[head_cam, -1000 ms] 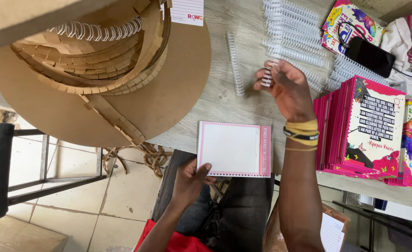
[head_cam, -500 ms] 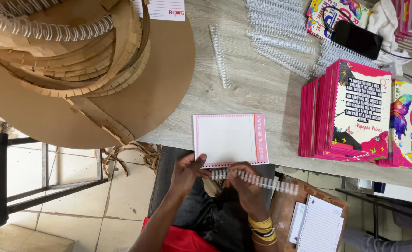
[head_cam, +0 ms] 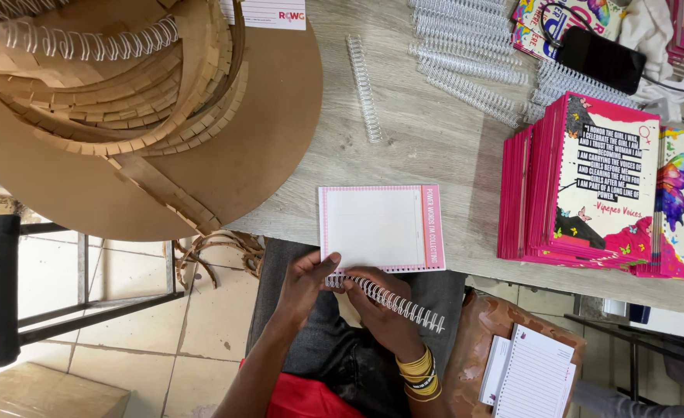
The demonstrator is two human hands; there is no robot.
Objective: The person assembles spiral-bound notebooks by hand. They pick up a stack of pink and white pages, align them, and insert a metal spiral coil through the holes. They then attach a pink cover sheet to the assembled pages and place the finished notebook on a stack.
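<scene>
Hands meet low over the lap at the desk's near edge. Left hand (head_cam: 303,282) has its fingers closed on one end of a white spiral binding coil (head_cam: 388,298), thumb touching the pink-bordered pad (head_cam: 381,227). Right hand (head_cam: 384,317), with yellow bangles at the wrist, grips the same coil from beneath as it slants down to the right. The pad lies flat, overhanging the desk (head_cam: 435,147) edge. Farther off lie loose coils (head_cam: 466,70); a stack of pink notebooks (head_cam: 582,190) stands at right, and cardboard rings (head_cam: 125,116) lie at left.
</scene>
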